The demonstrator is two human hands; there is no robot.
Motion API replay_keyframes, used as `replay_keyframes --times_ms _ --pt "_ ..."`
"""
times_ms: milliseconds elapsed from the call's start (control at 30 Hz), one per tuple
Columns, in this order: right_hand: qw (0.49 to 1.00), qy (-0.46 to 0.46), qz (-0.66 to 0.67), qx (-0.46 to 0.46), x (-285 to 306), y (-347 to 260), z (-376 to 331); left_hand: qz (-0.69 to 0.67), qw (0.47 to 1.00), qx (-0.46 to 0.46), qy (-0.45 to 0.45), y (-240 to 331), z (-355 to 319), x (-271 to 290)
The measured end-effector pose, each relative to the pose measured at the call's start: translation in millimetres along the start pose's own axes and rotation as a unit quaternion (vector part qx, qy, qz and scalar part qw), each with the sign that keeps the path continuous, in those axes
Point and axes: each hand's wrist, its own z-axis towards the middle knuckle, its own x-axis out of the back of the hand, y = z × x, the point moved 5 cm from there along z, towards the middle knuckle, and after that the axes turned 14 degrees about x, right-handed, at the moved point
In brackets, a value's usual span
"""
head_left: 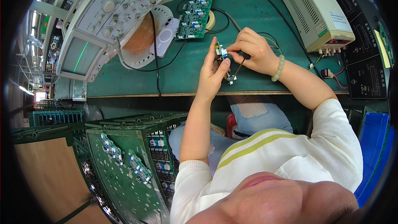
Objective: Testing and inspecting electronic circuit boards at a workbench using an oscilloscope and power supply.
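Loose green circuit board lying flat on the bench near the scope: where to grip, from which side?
Probably by its two long edges, near the middle, coming straight down. The green circuit board lies flat with blue parts and connectors on its face, so bare edges are the safe hold. Its near end is free; a tape roll and black cables crowd its right edge.

Bench top (257, 12): showing as matt green mat, rubbery-looking, over a wooden front edge.
Small board (222, 54): looking like green laminate with glossy blue plastic parts, pinched in the left hand (212, 74).
Probe (238, 68): appearing as dark plastic with a thin metal tip (right hand (253, 49) gripping it).
Bracelet (278, 68): reading as smooth, pale, glossy beads.
Oscilloscope (112, 12): presenting cream plastic casing, screen glass shining.
Sleeves (331, 141): looking like soft white knit cloth.
Jeans (257, 116): showing as frayed denim.
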Motion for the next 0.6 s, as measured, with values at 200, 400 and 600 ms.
replay_keyframes --times_ms 200,400,600 --pt "1.0 0.012 -0.003 0.004 0.9 -3.3 1.3 -0.076 0.997 -0.01 -0.028 -7.8 2.5 2.5" --pt "0.999 0.021 -0.034 0.004 4.8 0.9 3.3 -0.213 0.977 0.007 0.009 -2.8 6.6 11.4" --pt "1.0 0.011 -0.026 0.001 -0.2 -3.2 3.4 -0.245 0.969 0.031 -0.005 -5.4 2.0 10.1"
